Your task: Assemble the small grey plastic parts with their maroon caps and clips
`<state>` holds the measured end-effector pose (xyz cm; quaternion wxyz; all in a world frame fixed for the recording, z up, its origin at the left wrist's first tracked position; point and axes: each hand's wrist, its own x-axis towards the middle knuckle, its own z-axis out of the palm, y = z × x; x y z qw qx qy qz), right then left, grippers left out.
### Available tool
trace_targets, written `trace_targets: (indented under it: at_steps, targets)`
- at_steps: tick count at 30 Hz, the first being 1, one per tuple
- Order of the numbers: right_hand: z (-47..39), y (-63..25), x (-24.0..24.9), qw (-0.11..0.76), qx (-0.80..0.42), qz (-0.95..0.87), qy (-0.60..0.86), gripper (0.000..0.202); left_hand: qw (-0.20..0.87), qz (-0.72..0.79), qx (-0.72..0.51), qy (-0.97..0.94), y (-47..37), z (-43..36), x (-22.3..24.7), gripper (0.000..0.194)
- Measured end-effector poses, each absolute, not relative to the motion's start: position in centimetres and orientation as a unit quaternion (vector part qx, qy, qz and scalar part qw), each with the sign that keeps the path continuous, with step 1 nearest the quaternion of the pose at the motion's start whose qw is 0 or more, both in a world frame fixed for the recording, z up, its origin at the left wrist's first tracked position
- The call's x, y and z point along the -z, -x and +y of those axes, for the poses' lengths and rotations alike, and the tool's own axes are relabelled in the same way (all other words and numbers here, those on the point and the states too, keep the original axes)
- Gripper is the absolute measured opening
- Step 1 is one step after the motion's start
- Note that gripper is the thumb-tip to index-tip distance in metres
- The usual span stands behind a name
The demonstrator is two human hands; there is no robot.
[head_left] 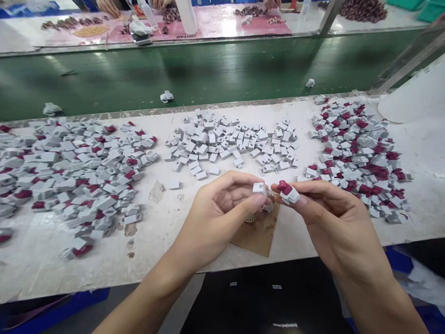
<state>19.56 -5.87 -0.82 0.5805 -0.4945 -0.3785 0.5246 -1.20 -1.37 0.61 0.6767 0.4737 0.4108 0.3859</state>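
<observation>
Between thumb and forefinger, my left hand (pixel 222 213) pinches a small light grey plastic block (pixel 259 188). Close beside it, my right hand (pixel 333 213) grips a grey plastic piece with a dark red part (pixel 288 192) at its upper end. The two pieces are apart by a short gap. Below the hands lies a brown board (pixel 259 236), with a small clear and metallic item on it, mostly hidden by my fingers. Just beyond the hands spreads a pile of plain grey blocks (pixel 222 141).
Grey-and-red pieces are heaped at left (pixel 79 171) and right (pixel 365 157). A green conveyor belt (pixel 215 69) crosses behind, carrying a few grey pieces. Across it, co-workers' hands (pixel 109 7) are over a pink mat (pixel 222 23). A white container (pixel 415 90) stands at right.
</observation>
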Motion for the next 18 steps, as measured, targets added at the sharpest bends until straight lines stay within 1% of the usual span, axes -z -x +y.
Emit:
trace_targets:
  at_steps: [3,6,10,14,18]
  targets:
    - [-5.4,-19.6,0.8,0.591,-0.540,-0.351,0.486,0.009,0.700,0.390,-0.387,-0.456,0.3,-1.0,-0.6,0.023]
    - [-5.3,-19.6,0.6,0.599,-0.536,-0.347,0.483,0.011,0.716,0.377,-0.380,-0.448,0.0,-0.8,-0.6,0.020]
    - [-5.4,-19.8,0.9,0.597,-0.533,-0.358,0.482,0.011,0.715,0.382,-0.368,-0.455,-0.2,-0.5,-0.8,0.018]
    - [-5.4,-20.4,1.0,0.569,-0.511,-0.412,0.495,0.014,0.701,0.380,-0.363,-0.482,-0.1,-0.3,-0.9,0.013]
    - [-5.1,-21.3,0.1,0.530,-0.472,-0.496,0.500,0.019,0.664,0.373,-0.336,-0.553,0.3,0.1,-1.0,0.008]
